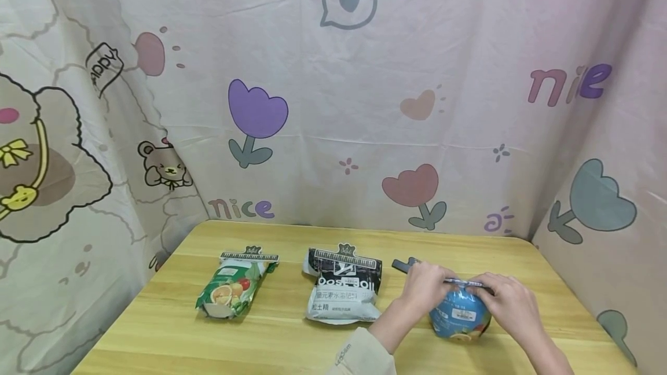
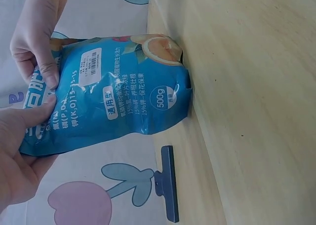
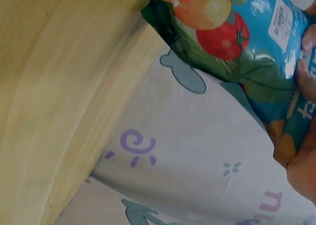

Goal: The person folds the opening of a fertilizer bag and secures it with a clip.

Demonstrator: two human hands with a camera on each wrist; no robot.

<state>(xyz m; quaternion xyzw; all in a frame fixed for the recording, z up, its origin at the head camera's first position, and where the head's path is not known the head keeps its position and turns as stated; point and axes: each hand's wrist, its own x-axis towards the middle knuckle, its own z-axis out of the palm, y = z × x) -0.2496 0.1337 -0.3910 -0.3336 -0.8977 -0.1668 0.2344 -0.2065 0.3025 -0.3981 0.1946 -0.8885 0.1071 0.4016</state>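
Observation:
A blue fertilizer bag (image 1: 460, 316) with printed fruit and a white barcode label stands upright on the table at the right. Its top is folded over into a flat strip. My left hand (image 1: 423, 287) pinches the left end of that fold, and my right hand (image 1: 513, 304) pinches the right end. In the left wrist view both thumbs press on the front of the bag (image 2: 118, 92). A dark clip (image 1: 402, 265) lies on the table just left of the bag, partly behind my left hand. The right wrist view shows the bag's tomato-printed side (image 3: 224, 37).
A green fruit-printed bag (image 1: 229, 291) sits at the left of the wooden table (image 1: 167, 328), a long black clip (image 1: 250, 256) across its top. In the middle stands a black and white bag (image 1: 344, 300), also clipped (image 1: 345, 256). A patterned cloth (image 1: 323, 103) hangs behind and at both sides.

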